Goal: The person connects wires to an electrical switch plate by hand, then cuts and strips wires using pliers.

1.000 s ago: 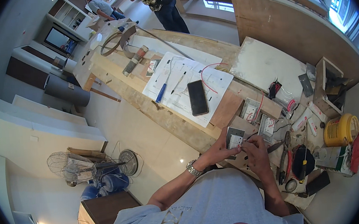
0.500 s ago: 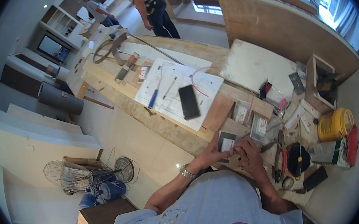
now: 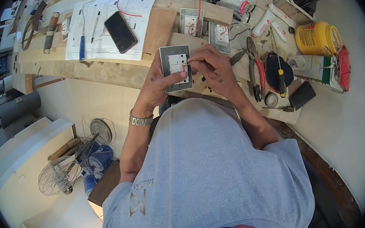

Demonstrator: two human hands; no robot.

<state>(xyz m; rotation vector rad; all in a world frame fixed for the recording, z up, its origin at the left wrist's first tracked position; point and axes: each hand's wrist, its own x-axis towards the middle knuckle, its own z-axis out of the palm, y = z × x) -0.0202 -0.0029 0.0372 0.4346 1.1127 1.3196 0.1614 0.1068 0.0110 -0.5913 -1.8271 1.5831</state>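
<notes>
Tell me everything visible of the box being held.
The rectangular box looks plastic: grey interior, pale rim, white modules and a bit of red inside. Held face up by the bench, its long sides point away from the body. The left hand grips its left side, thumb over the modules; the right hand has fingertips at its right edge.

grey box (image 3: 174, 59) in left hand (image 3: 155, 86)

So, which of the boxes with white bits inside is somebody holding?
The box in the left hand, with the right hand at its right edge. The two boxes just beyond sit on the bench, unheld.
</notes>
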